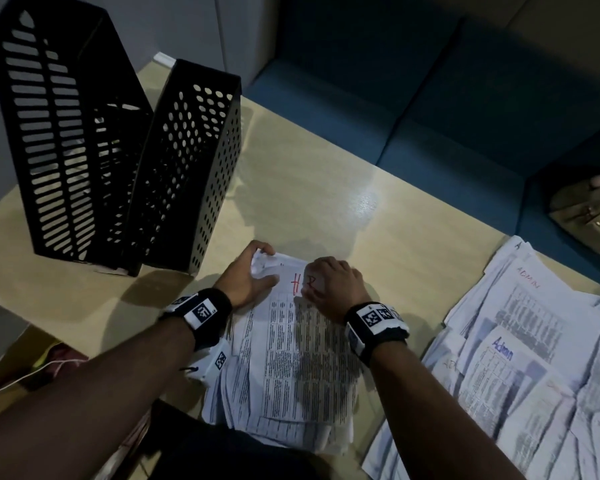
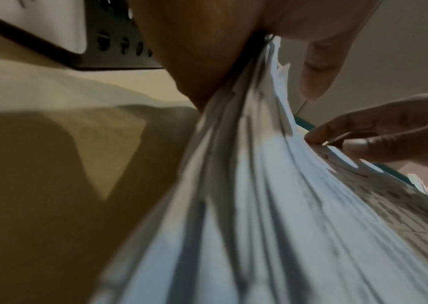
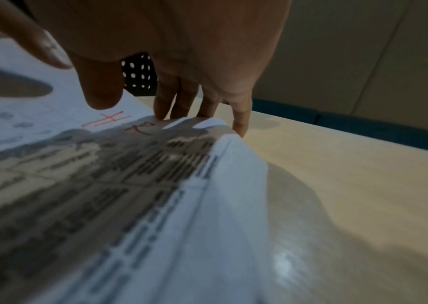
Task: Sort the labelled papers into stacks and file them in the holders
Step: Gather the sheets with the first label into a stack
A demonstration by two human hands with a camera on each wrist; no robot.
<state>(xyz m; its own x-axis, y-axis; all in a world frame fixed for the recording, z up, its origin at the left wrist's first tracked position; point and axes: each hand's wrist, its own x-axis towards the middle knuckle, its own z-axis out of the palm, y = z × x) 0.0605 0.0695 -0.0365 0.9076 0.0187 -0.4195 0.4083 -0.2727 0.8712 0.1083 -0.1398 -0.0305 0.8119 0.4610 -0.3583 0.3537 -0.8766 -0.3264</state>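
Note:
A thick stack of printed papers [image 1: 302, 358] marked "HR" in red lies at the table's near middle. My left hand [image 1: 257, 271] grips its far left corner, thumb on top and fingers beneath; in the left wrist view the stack [image 2: 259, 205] bows up off the table under my palm [image 2: 207, 51]. My right hand [image 1: 326, 282] holds the far right edge, with fingers [image 3: 189, 100] curled down over the edge of the stack [image 3: 129, 185] and the thumb above the red letters. Two black holders stand at far left, one slotted [image 1: 66, 133] and one perforated [image 1: 194, 161].
Loose sheets marked "Admin" [image 1: 516, 358] are spread over the table's right side. Bare tan table [image 1: 326, 188] lies between the holders and the stack. A blue sofa [image 1: 430, 98] runs behind the table, with a brown bag [image 1: 589, 216] on it.

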